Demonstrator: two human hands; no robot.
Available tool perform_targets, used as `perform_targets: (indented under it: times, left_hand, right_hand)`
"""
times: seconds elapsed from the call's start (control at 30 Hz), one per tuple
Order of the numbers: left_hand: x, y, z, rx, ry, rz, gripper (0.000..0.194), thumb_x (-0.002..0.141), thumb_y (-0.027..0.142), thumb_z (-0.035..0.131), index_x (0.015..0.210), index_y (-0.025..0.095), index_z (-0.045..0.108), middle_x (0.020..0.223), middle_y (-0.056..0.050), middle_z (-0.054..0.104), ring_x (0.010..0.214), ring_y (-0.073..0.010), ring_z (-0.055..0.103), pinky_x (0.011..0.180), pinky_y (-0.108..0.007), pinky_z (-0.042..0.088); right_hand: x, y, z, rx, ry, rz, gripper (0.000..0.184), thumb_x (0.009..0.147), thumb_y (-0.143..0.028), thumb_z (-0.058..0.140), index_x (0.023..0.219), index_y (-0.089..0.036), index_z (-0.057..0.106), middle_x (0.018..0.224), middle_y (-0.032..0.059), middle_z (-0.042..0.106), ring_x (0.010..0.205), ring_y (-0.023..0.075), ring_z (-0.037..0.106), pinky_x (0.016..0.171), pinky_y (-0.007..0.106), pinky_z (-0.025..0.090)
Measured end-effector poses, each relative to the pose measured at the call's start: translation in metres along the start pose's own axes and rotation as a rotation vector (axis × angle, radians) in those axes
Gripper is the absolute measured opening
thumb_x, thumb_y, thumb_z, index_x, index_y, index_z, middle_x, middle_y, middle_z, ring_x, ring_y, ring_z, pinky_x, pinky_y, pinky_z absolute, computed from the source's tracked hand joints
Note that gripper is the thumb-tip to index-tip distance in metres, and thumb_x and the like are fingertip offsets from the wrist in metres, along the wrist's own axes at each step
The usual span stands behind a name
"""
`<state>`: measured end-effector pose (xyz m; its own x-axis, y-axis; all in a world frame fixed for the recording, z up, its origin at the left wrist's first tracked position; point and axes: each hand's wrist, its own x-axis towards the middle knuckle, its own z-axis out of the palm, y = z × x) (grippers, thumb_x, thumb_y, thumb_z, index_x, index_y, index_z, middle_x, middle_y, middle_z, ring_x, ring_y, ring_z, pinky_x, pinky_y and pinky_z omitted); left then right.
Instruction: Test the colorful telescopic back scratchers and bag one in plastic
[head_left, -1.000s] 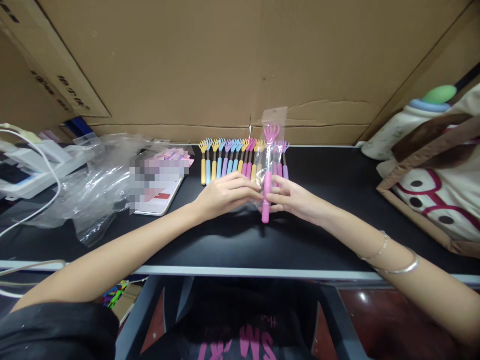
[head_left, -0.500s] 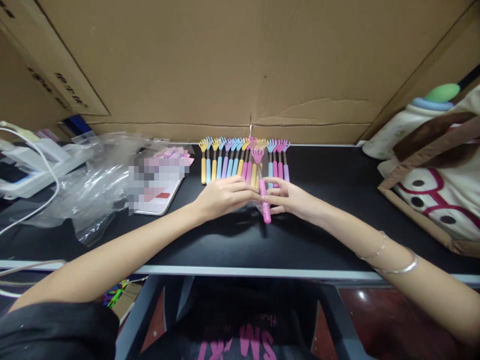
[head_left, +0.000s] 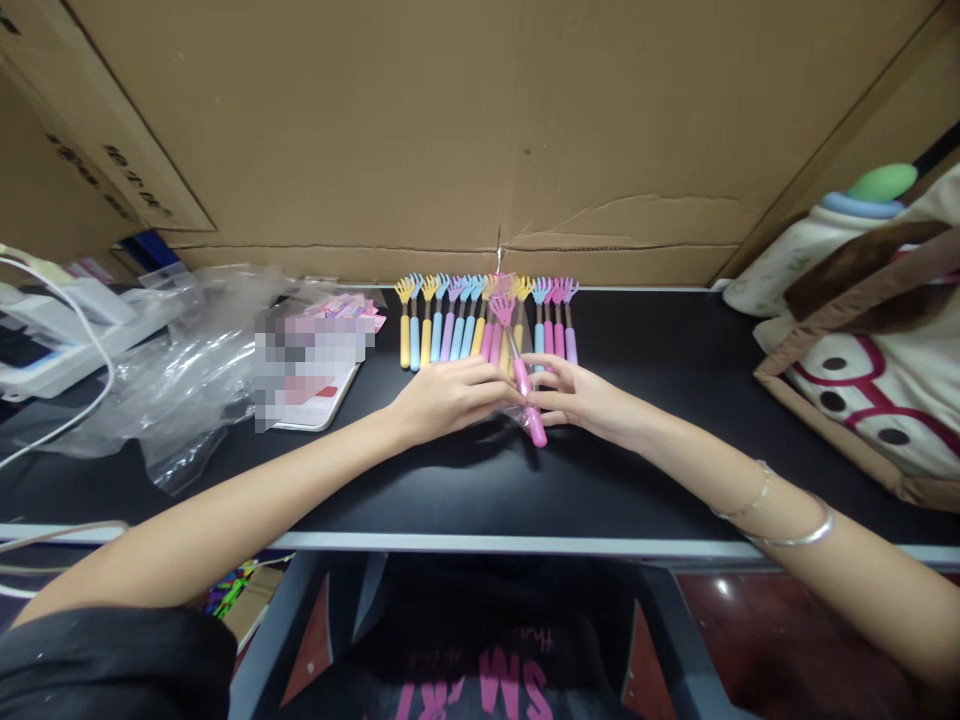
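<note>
A pink back scratcher (head_left: 537,428) with a claw-shaped head slants between my two hands, claw pointing away from me. Clear plastic film, which looks like a thin bag (head_left: 517,412), shows around it. My left hand (head_left: 461,395) is closed at the handle's left side, its fingertips on the bag. From the right, my right hand (head_left: 574,398) grips the handle between thumb and fingers. Behind them lies a row of back scratchers (head_left: 437,335) in yellow, blue, purple and pink, claws toward the back. My hands hide some of their handles.
On the left are crumpled clear plastic bags (head_left: 187,360), a phone (head_left: 319,410), pink packets (head_left: 349,312) and a white power strip (head_left: 82,345) with cables. A cloth bag (head_left: 885,400) and a bottle (head_left: 780,255) stand right. Cardboard (head_left: 450,130) walls the black table's back.
The claw of the held back scratcher has swung left, so the tool slants more. Both hands have stayed in nearly the same place.
</note>
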<state>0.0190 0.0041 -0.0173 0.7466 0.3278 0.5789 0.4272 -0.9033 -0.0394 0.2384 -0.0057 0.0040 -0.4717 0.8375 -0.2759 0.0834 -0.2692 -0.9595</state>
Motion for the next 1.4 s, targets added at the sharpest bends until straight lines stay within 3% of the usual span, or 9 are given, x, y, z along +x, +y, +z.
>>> perform_targets:
  times: [0.47,0.67,0.77,0.93,1.13,1.4]
  left_hand:
    - [0.001,0.002,0.000,-0.014,-0.012,-0.047,0.022,0.093,0.016,0.046,0.107,0.023,0.061,0.098,0.000,0.068,0.090,-0.0133,0.060,0.075,-0.022,0.047]
    - [0.002,0.000,0.001,0.023,0.049,-0.215,0.028,0.088,0.013,0.050,0.115,0.018,0.056,0.105,-0.005,0.065,0.101,-0.0172,0.057,0.081,-0.026,0.049]
    - [0.002,-0.004,0.001,0.006,0.024,-0.291,0.031,0.087,0.014,0.052,0.119,0.017,0.054,0.113,-0.007,0.062,0.107,-0.0195,0.055,0.086,-0.030,0.048]
    - [0.001,-0.005,0.003,0.011,0.014,-0.297,0.038,0.088,0.015,0.053,0.125,0.019,0.051,0.115,-0.006,0.061,0.107,-0.0190,0.055,0.087,-0.030,0.048]
    - [0.001,-0.002,0.004,0.014,-0.047,-0.258,0.034,0.086,0.013,0.054,0.119,0.019,0.055,0.111,-0.005,0.062,0.104,-0.0189,0.055,0.082,-0.028,0.048]
    - [-0.001,0.000,0.008,-0.046,-0.118,-0.224,0.025,0.090,0.013,0.048,0.112,0.021,0.056,0.112,-0.003,0.062,0.106,-0.0172,0.055,0.086,-0.029,0.048]
  right_hand:
    - [-0.005,-0.002,0.006,0.080,0.025,0.015,0.052,0.074,-0.020,0.071,0.120,-0.022,0.047,0.098,0.0029,0.064,0.084,0.0146,0.065,0.077,0.032,0.055]
    - [-0.004,-0.003,0.004,0.100,0.096,-0.040,0.054,0.075,-0.017,0.070,0.123,-0.024,0.047,0.107,0.0040,0.065,0.090,0.0156,0.065,0.079,0.033,0.054]
    - [-0.004,-0.006,0.001,0.105,0.125,-0.075,0.052,0.074,-0.017,0.070,0.122,-0.024,0.049,0.102,0.0032,0.066,0.085,0.0147,0.065,0.078,0.032,0.055]
    - [-0.011,-0.017,-0.007,0.104,0.159,-0.148,0.052,0.072,-0.021,0.072,0.120,-0.024,0.053,0.102,0.0030,0.066,0.079,0.0144,0.064,0.077,0.034,0.056]
    - [-0.023,-0.028,-0.028,0.009,0.242,-0.216,0.049,0.076,-0.028,0.068,0.123,-0.026,0.054,0.125,0.0073,0.061,0.105,0.0221,0.063,0.088,0.040,0.055]
    - [-0.045,-0.017,-0.085,-0.215,0.384,-0.133,0.053,0.081,-0.035,0.059,0.131,-0.025,0.046,0.130,0.0128,0.059,0.118,0.0264,0.057,0.098,0.047,0.049]
